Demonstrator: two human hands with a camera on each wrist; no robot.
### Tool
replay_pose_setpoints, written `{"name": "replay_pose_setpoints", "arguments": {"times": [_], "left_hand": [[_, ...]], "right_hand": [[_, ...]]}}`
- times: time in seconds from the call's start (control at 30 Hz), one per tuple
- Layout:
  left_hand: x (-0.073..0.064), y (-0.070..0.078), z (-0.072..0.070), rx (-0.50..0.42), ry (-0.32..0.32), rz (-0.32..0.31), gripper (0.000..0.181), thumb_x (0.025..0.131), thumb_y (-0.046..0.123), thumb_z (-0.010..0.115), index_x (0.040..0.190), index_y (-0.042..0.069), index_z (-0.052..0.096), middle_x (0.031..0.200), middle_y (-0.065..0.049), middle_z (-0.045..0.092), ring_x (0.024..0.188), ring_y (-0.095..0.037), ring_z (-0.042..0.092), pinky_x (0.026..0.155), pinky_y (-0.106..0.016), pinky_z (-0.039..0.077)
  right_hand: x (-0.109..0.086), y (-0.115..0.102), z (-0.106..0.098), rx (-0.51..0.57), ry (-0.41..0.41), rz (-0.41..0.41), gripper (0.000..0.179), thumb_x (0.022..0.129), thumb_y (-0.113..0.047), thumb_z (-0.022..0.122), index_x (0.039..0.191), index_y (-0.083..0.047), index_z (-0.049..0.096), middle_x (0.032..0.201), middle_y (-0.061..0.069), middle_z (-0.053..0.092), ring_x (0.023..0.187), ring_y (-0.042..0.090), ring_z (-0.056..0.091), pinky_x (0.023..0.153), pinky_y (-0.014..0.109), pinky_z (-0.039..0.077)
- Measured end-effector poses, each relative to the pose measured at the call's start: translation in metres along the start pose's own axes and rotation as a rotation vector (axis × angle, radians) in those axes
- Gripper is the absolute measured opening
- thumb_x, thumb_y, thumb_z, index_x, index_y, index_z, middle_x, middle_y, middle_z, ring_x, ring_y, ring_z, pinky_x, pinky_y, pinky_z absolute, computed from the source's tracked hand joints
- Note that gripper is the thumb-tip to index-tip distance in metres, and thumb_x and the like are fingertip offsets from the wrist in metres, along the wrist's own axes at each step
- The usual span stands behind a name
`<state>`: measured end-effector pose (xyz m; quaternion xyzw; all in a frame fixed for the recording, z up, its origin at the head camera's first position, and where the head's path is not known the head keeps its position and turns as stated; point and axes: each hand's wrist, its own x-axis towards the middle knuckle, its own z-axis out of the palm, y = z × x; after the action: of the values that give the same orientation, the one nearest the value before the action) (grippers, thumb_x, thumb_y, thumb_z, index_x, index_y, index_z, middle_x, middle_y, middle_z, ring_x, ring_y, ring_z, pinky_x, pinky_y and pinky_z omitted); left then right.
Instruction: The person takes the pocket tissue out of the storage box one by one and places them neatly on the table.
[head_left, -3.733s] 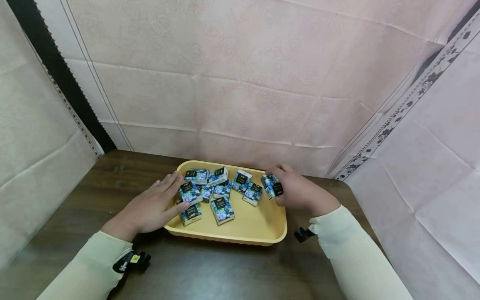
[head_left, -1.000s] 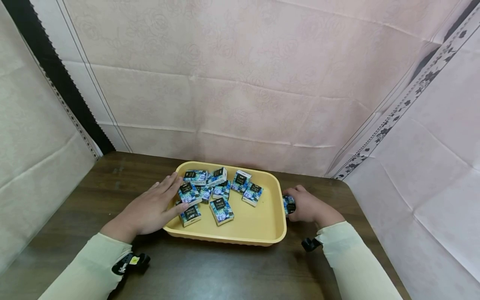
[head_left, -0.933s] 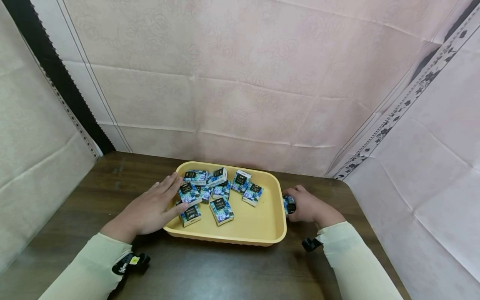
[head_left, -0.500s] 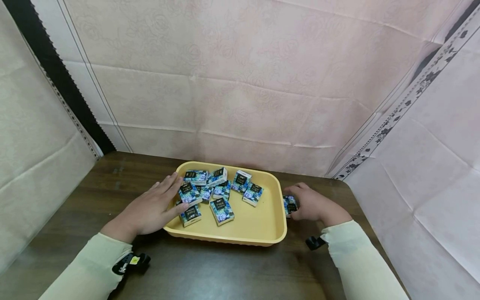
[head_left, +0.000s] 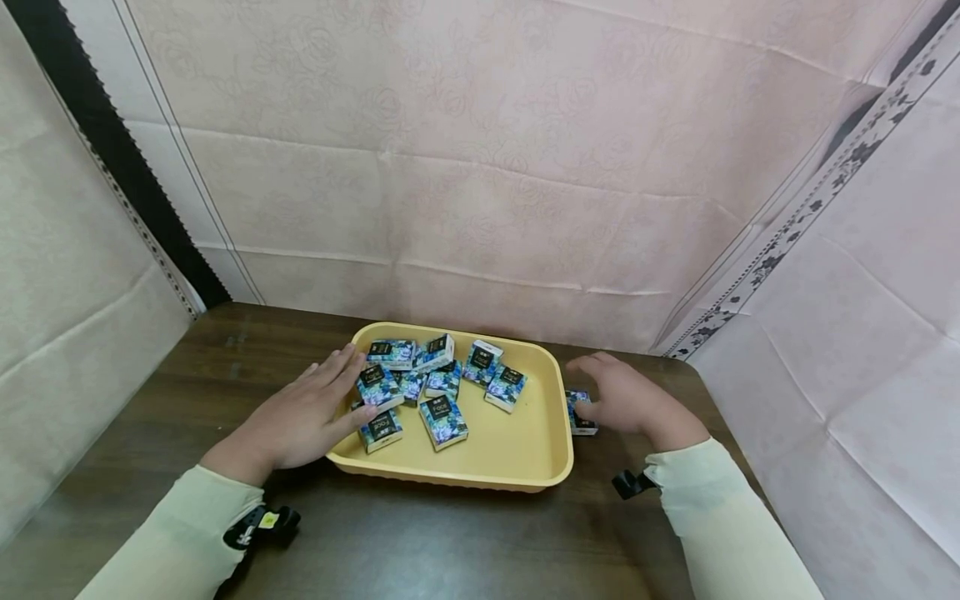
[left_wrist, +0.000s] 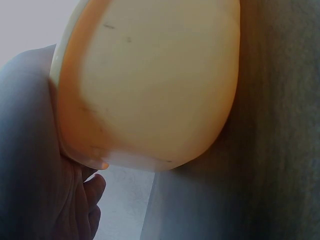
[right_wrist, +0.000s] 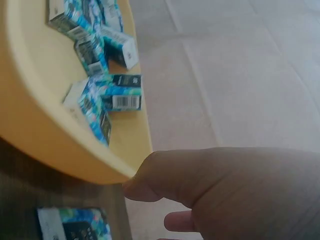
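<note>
Head view first, and the hands are well apart, one at each end of the yellow tray (head_left: 517,437). The left hand (head_left: 303,412) lies flat with fingers extended, across the tray's left rim, thumb reaching over the blue floral boxes (head_left: 444,421) inside. At least nine of those are in there, bunched mostly to the left, some overlapping. Over on the right, the loose box (head_left: 577,400) sits outside the tray, flat on the dark wooden surface (head_left: 420,533), right by the tray's right side. The right hand (head_left: 633,400) is above it, fingers relaxed and spread from the thumb, clamped on nothing, the thumb overlapping the box from here.

To the left wrist: the tray's outer wall fills the middle, the left hand along its rim, most of the fingers hidden.

And the right wrist: thumb in front of the tray's corner, contact impossible to tell, the loose box lower left, visibly clear of the thumb.
</note>
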<state>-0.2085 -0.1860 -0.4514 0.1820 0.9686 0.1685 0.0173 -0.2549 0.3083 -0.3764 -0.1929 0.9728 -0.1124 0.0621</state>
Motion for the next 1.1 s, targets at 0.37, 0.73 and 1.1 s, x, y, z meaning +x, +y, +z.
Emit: {"name": "replay_pose_setpoints", "arguments": {"times": [0.37, 0.73, 1.1], "left_hand": [[0.000, -0.001, 0.000, 0.004, 0.003, 0.005, 0.098, 0.112, 0.079, 0.036, 0.182, 0.014, 0.015, 0.192, -0.011, 0.004, 0.177, -0.043, 0.012, 0.141, -0.067, 0.018], [0.000, -0.001, 0.000, 0.003, 0.000, 0.006, 0.098, 0.112, 0.079, 0.037, 0.182, 0.014, 0.014, 0.192, -0.011, 0.004, 0.177, -0.042, 0.011, 0.141, -0.067, 0.018], [0.000, 0.000, -0.001, 0.002, -0.001, -0.001, 0.099, 0.112, 0.080, 0.037, 0.182, 0.015, 0.013, 0.192, -0.011, 0.004, 0.177, -0.043, 0.011, 0.141, -0.067, 0.017]], "right_hand": [[0.004, -0.021, -0.010, -0.012, 0.019, -0.015, 0.059, 0.101, -0.027, 0.084, 0.153, -0.006, 0.066, 0.157, 0.020, 0.063, 0.143, 0.042, 0.064, 0.119, 0.062, 0.056], [0.012, -0.039, -0.008, -0.020, -0.028, -0.013, 0.060, 0.100, -0.028, 0.082, 0.154, -0.007, 0.066, 0.146, 0.018, 0.067, 0.124, 0.034, 0.071, 0.105, 0.055, 0.062], [0.024, -0.051, -0.004, -0.006, -0.061, -0.040, 0.057, 0.098, -0.028, 0.082, 0.151, -0.010, 0.068, 0.147, 0.017, 0.068, 0.126, 0.033, 0.072, 0.105, 0.052, 0.064]]}}
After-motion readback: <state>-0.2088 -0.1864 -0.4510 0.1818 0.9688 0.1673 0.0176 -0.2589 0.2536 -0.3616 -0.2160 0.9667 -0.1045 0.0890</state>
